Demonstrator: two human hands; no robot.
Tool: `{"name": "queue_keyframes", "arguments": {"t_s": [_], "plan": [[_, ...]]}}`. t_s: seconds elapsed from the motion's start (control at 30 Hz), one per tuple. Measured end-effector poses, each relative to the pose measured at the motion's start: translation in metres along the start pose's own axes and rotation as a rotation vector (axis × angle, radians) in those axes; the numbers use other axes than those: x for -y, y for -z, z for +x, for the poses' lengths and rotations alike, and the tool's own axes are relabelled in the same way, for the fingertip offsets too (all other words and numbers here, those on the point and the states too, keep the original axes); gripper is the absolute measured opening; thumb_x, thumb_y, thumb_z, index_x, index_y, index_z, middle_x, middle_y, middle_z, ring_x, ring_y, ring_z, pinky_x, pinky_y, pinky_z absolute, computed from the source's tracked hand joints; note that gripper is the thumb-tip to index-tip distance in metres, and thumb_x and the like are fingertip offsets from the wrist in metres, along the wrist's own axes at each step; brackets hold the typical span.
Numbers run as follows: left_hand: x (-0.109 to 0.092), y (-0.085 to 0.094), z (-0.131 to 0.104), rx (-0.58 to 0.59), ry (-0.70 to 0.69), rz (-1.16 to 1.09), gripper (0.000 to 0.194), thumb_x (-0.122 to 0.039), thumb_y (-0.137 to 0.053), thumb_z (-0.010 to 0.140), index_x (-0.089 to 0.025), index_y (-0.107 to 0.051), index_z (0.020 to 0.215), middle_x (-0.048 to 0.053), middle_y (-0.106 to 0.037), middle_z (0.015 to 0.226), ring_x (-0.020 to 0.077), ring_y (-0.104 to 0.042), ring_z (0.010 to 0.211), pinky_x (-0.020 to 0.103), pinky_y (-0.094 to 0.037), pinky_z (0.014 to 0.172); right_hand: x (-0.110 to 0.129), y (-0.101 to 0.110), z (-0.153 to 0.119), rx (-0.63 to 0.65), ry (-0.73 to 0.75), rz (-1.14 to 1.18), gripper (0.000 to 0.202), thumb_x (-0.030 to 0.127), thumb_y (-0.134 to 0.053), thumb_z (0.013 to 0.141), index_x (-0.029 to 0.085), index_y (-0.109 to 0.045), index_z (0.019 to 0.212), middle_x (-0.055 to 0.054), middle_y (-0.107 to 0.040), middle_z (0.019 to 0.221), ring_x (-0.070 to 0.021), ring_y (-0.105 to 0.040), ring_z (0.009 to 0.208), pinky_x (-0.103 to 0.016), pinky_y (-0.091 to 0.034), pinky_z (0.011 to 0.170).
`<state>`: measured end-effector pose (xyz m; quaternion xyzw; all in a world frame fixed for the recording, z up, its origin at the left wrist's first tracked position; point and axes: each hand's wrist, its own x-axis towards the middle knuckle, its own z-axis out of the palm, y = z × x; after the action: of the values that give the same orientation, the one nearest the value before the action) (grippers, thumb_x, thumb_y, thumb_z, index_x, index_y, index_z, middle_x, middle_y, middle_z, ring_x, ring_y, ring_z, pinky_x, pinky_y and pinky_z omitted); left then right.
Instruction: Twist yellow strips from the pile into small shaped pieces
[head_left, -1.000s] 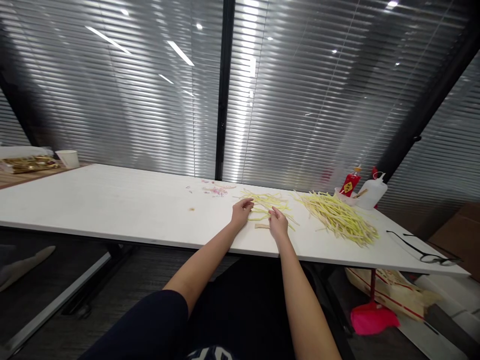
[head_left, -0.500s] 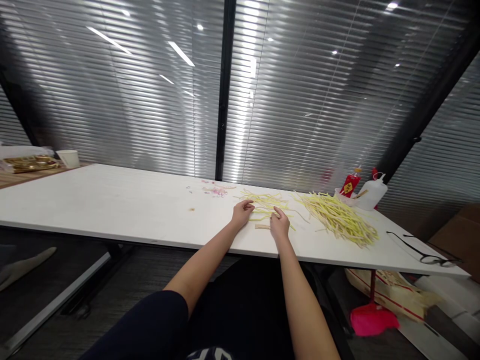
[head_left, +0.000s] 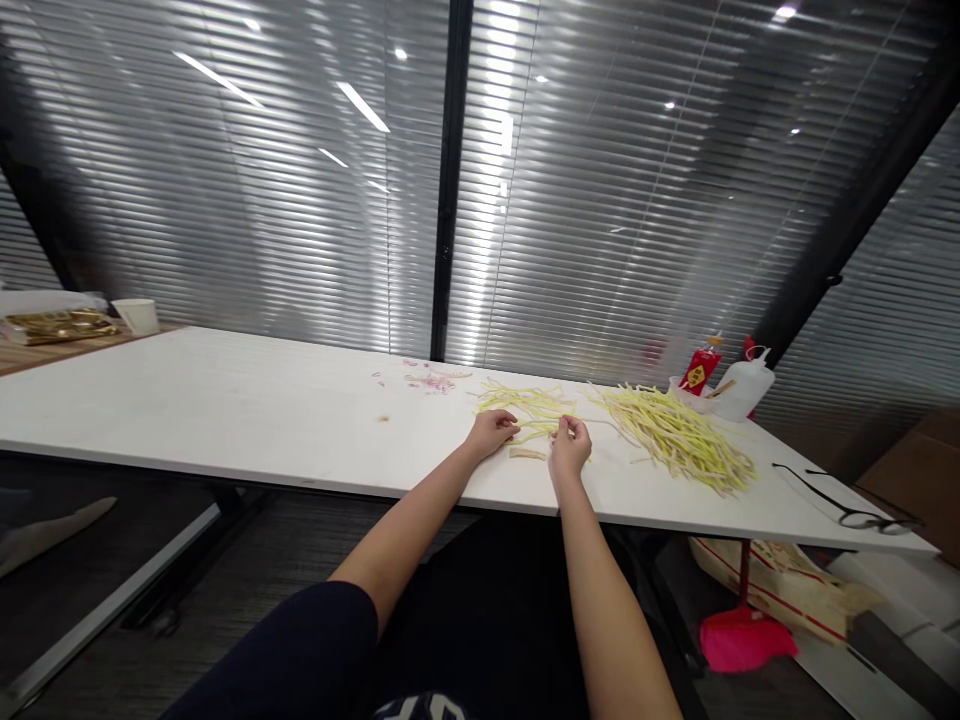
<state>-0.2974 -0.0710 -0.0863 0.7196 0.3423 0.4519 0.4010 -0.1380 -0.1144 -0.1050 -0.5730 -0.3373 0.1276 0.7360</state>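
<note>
The white table point(head_left: 247, 400) spread widest. On it, the heap point(head_left: 679, 440) of yellow stalks lay at three o'clock from the smaller batch point(head_left: 531, 402). Glasses point(head_left: 859, 519) lay between three and four. At seven-thirty the left hand point(head_left: 492, 432) had curled fingers; at four-thirty the right hand point(head_left: 572, 447) had its fingertips drawn together. Both were at stalks on the batch's near side; whether either gripped one, I could not tell. Pink bits point(head_left: 435, 383) lay at nine, a tan strip point(head_left: 527, 454) at six.
</note>
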Motion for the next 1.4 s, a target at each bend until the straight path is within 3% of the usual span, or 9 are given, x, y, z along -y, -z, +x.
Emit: {"name": "queue_keyframes", "arguments": {"t_s": [0.1,0.23,0.53,0.7,1.1,1.4], "plan": [[-0.003,0.001,-0.001,0.003,-0.025,0.046,0.021,-0.033,-0.068,0.068,-0.015,-0.067,0.078,0.0,-0.061,0.06,0.0133,-0.057,0.054,0.025,-0.045,0.054,0.002,-0.001,0.001,-0.077,-0.02,0.089,0.031,0.045,-0.057,0.073,0.019,-0.05,0.089,-0.004,-0.061,0.084,-0.0124,-0.055,0.055,-0.025,-0.046,0.053],[-0.004,0.002,-0.001,0.0,-0.066,0.112,0.023,-0.038,-0.063,0.072,-0.015,-0.068,0.076,0.0,-0.059,0.058,0.0128,-0.054,0.054,0.024,-0.041,0.053,0.007,0.001,0.001,-0.08,-0.111,0.264,0.038,0.04,-0.067,0.066,0.021,-0.043,0.087,0.001,-0.059,0.076,-0.0105,-0.054,0.051,-0.023,-0.045,0.049],[-0.003,0.001,0.0,0.006,-0.041,0.114,0.029,-0.042,-0.058,0.076,-0.015,-0.068,0.079,0.002,-0.062,0.064,0.0134,-0.055,0.056,0.025,-0.042,0.056,0.01,0.003,-0.001,-0.086,-0.12,0.313,0.035,0.039,-0.067,0.068,0.018,-0.054,0.092,0.001,-0.061,0.069,-0.0084,-0.05,0.046,-0.02,-0.041,0.045],[-0.001,0.002,0.002,-0.029,-0.006,0.067,0.026,-0.038,-0.058,0.075,-0.015,-0.068,0.08,0.002,-0.064,0.067,0.0132,-0.057,0.054,0.026,-0.043,0.057,0.007,0.002,0.0,-0.069,-0.092,0.284,0.036,0.039,-0.066,0.068,0.017,-0.059,0.095,0.0,-0.061,0.071,-0.0082,-0.047,0.047,-0.021,-0.042,0.045],[0.005,0.005,0.009,-0.161,0.141,-0.359,0.028,-0.038,-0.07,0.065,-0.013,-0.064,0.077,0.0,-0.058,0.06,0.0104,-0.055,0.05,0.024,-0.044,0.053,-0.005,-0.002,0.0,0.044,0.005,0.042,0.039,0.045,-0.055,0.074,0.015,-0.066,0.095,-0.005,-0.063,0.075,-0.012,-0.048,0.05,-0.025,-0.041,0.05],[0.004,0.006,0.009,-0.182,0.126,-0.467,0.033,-0.034,-0.071,0.064,-0.012,-0.065,0.088,0.0,-0.058,0.061,0.0078,-0.052,0.048,0.022,-0.042,0.052,0.001,0.001,-0.003,0.094,0.081,-0.094,0.041,0.046,-0.053,0.073,0.013,-0.07,0.091,-0.01,-0.068,0.083,-0.02,-0.058,0.068,-0.028,-0.042,0.059]]}}
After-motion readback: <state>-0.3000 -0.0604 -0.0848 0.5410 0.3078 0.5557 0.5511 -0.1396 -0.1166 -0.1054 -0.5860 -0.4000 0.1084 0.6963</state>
